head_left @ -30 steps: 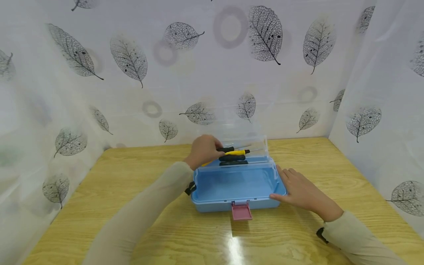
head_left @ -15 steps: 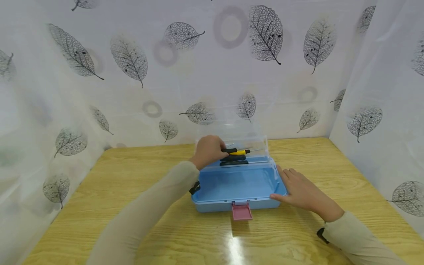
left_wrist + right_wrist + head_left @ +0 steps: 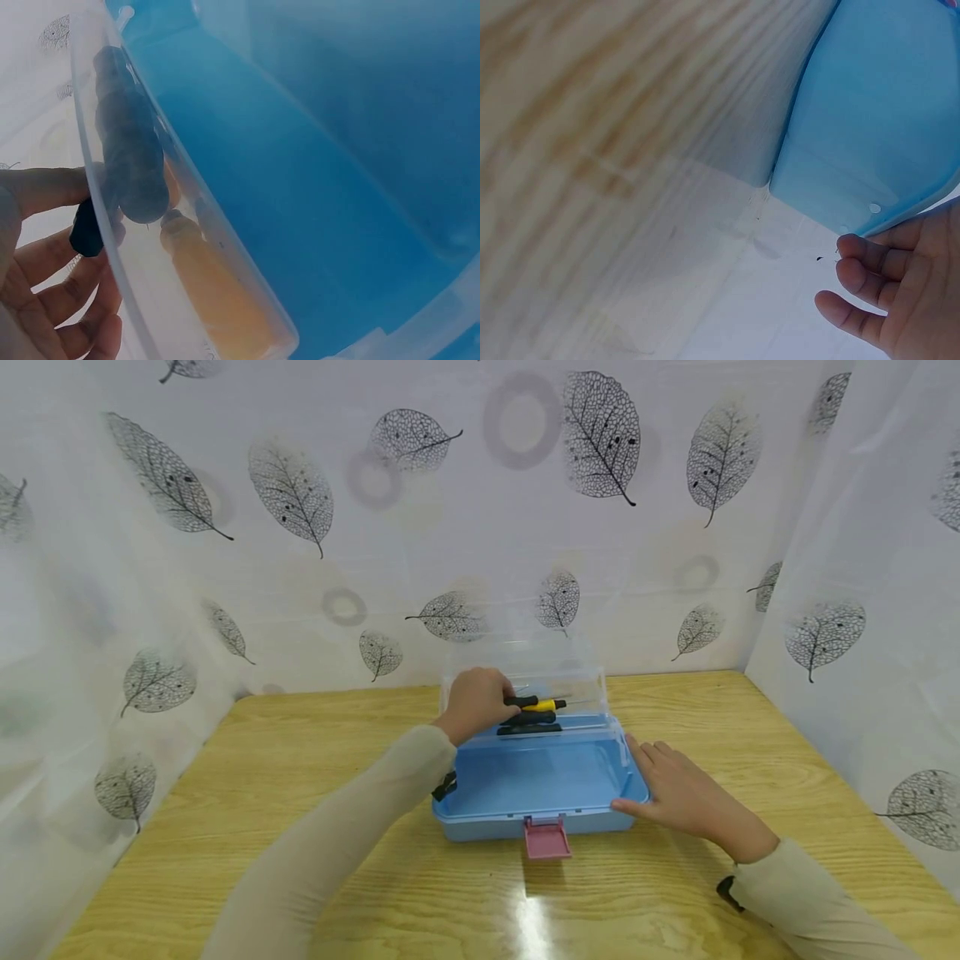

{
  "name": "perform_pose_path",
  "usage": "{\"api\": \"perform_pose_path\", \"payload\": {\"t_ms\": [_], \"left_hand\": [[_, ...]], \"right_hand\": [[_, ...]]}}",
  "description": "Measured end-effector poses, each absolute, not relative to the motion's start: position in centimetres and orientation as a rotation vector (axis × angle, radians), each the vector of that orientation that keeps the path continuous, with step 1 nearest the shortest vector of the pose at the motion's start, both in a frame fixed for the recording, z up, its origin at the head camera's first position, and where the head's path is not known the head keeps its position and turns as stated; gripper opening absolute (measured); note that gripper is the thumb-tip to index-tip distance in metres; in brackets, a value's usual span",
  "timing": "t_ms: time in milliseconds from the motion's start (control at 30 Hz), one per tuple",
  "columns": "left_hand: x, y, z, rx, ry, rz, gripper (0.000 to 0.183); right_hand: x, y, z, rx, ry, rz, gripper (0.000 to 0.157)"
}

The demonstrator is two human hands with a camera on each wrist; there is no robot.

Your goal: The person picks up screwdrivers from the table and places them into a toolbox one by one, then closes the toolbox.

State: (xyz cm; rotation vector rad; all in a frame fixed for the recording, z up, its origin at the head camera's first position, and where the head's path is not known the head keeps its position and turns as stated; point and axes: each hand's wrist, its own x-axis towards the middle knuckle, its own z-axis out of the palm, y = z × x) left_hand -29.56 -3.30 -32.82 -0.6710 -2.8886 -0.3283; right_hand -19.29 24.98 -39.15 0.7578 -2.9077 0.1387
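Observation:
My left hand [image 3: 477, 700] reaches into the clear tray [image 3: 585, 732] above the back of a blue toolbox [image 3: 480, 829]. Thumb and fingers pinch a screwdriver by its black handle [image 3: 522, 701]. Seen through the tray wall in the left wrist view, that dark handle [image 3: 87, 229] lies by the thumb, near a thicker black handle [image 3: 131, 150] and a yellow-orange one [image 3: 221, 296]. My right hand [image 3: 678, 789] rests spread against the toolbox's right end, thumb at the front corner. In the right wrist view its fingertips [image 3: 851, 246] touch the blue side.
A yellow screwdriver handle [image 3: 546, 705] and more black handles [image 3: 529, 729] lie in the tray. The transparent lid [image 3: 525, 656] stands raised behind. A pink latch [image 3: 547, 841] hangs at the front. All stands on a wood-grain table [image 3: 315, 735] before a leaf-patterned curtain [image 3: 480, 543].
My left hand has shifted slightly to the right, and the black-handled screwdriver in it has moved right too, over the yellow one. My right hand and the toolbox have stayed put.

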Motion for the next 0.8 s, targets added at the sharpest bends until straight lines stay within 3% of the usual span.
{"api": "perform_pose_path", "payload": {"t_ms": [800], "left_hand": [[-29.3, -4.7, -32.8, -0.687, -2.925, -0.415, 0.022]], "right_hand": [[-19.4, 25.0, -39.5, 0.748, -2.921, 0.137, 0.097]]}}
